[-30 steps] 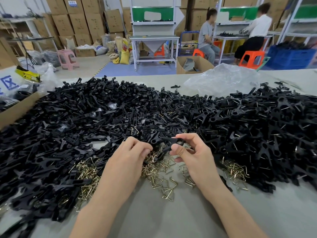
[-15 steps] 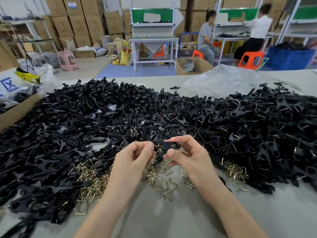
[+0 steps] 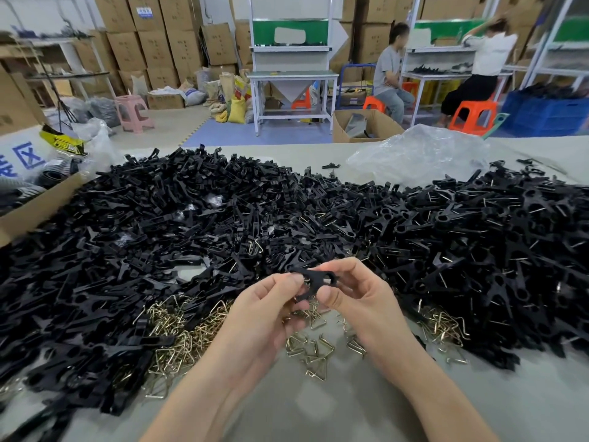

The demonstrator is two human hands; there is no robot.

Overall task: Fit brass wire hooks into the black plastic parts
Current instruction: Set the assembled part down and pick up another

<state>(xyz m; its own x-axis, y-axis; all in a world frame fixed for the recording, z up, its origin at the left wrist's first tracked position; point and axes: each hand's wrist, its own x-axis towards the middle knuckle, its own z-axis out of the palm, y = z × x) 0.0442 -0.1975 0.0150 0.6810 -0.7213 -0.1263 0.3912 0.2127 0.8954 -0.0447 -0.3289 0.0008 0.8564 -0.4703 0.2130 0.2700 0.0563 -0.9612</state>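
- Held item: one black plastic part (image 3: pixel 314 282) is raised clear of the table (image 3: pixel 350 409), between the two hands and in front of the heaps.
- Right hand (image 3: pixel 363 301): thumb and forefinger pinch the part's right end, at the end with the round hole. The thumb lies under the part and the forefinger over it; the other fingers are loosely curled behind.
- Left hand (image 3: pixel 264 317): its fingers (image 3: pixel 291 280) are pressed together at the part's left end. Whether a hook is held between them cannot be told.
- Governing relation: the part's long axis runs from one set of fingertips to the other, left end slightly lower and right end slightly higher. Both hands are in contact with it, so neither needs to reach.
- Judgement: the right hand acts as the holder. Any insertion would come from the left fingers and travel along that axis.
- Supply: loose brass wire hooks (image 3: pixel 306 349) lie on the table directly below the fingers. More black parts (image 3: pixel 143 234) are heaped beyond and to the left.
- Risk, as a judgement: a hook offered off-axis may bind at the part's end.
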